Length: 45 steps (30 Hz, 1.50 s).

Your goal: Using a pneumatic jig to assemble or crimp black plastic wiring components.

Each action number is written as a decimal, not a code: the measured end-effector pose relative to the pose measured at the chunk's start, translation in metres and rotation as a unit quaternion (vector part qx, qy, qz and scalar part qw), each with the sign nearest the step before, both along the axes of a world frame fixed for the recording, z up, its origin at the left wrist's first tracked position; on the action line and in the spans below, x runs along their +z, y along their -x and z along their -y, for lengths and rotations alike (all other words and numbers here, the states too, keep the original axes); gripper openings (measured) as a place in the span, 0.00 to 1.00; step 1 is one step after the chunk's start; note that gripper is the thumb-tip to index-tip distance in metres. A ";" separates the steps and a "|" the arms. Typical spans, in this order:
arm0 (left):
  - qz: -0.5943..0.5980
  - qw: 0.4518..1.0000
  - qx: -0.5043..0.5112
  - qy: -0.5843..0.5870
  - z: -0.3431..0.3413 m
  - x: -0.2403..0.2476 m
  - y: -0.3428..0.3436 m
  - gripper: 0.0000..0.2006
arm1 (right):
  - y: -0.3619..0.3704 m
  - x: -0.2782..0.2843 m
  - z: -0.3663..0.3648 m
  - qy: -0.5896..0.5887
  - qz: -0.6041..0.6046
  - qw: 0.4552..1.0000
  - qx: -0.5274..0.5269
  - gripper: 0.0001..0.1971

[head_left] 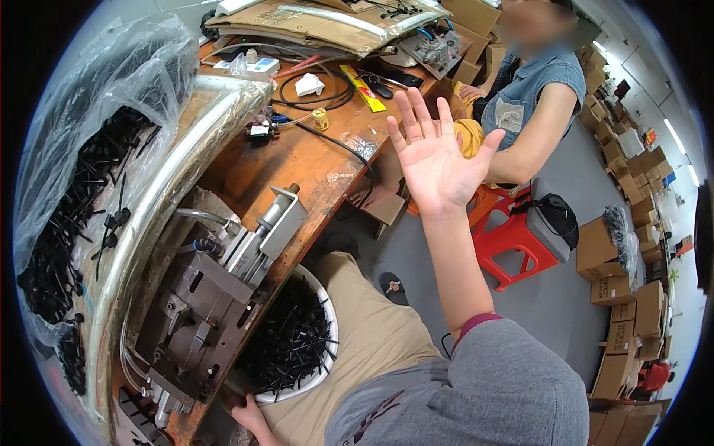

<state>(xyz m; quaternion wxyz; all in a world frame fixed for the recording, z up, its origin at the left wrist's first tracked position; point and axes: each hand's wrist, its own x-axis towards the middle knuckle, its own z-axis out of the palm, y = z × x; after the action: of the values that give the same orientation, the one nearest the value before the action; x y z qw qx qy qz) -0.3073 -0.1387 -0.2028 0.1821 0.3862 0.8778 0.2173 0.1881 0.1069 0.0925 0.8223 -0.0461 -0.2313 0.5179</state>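
Observation:
My right hand [439, 167] is raised, with its bare palm toward me, fingers spread and thumb out. Nothing lies in it. Down at the lower left, my left hand [249, 412] is beside the table edge, just below a white tub [333, 334]. Its fingers are partly hidden, so I cannot tell whether they grip anything. Many thin black plastic parts [286, 338] fill the tub, which stands against my lap. On the table next to it sits a metal clamping fixture [201, 320] with a pneumatic cylinder [260, 230] and clear tubes.
A plastic-covered heap of black parts [74, 223] lies at the left. Cables, a yellow packet [363, 88] and a small yellow spool [320, 119] lie on the wooden table [297, 171]. Another person [535, 104] sits beyond my raised hand. A red stool [513, 245] and cardboard boxes [621, 327] stand at the right.

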 end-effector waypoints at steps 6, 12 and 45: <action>0.051 0.994 -0.003 -0.097 -0.015 0.036 -0.032 0.28 | 0.008 -0.022 0.026 -0.042 -0.014 0.989 0.141 0.40; 0.019 0.999 0.000 -0.044 -0.009 0.035 -0.029 0.28 | 0.067 -0.019 0.036 0.099 0.200 0.974 0.040 0.11; -0.024 0.938 -0.167 -0.303 0.031 0.123 -0.126 0.27 | 0.297 0.083 -0.093 -0.214 0.898 0.347 -0.167 0.38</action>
<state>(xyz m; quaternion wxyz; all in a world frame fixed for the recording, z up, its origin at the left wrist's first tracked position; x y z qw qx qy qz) -0.1811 -0.1693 -0.0803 0.0685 0.5689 0.6974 0.4305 -0.1087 0.1997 0.1753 0.1737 -0.3439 -0.9215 -0.0489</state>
